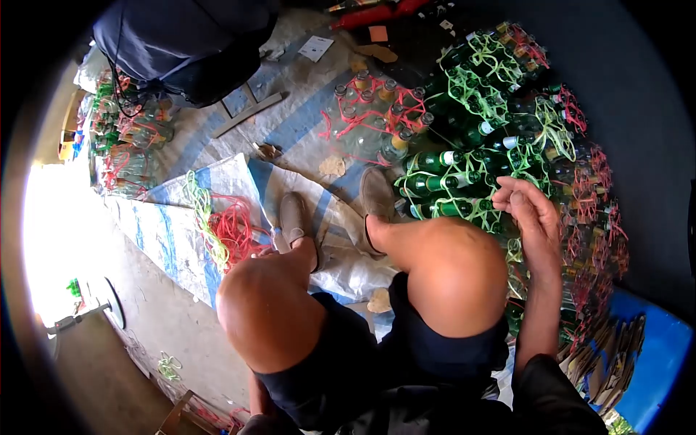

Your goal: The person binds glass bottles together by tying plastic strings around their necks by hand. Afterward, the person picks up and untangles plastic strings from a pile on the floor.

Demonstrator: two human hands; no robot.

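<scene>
The right hand (535,225) is held beside the green bottles (435,181), fingers loosely bent and released. The left hand (265,254) is mostly hidden by the knee (264,312) (its grip cannot be told), near red string (233,228). The bottles are netted with green string (478,94), presumably to be kept bundled.

White card (316,48): we detect marks, none legible.
Bottle labels (511,142): we cannot read any text or number.
</scene>
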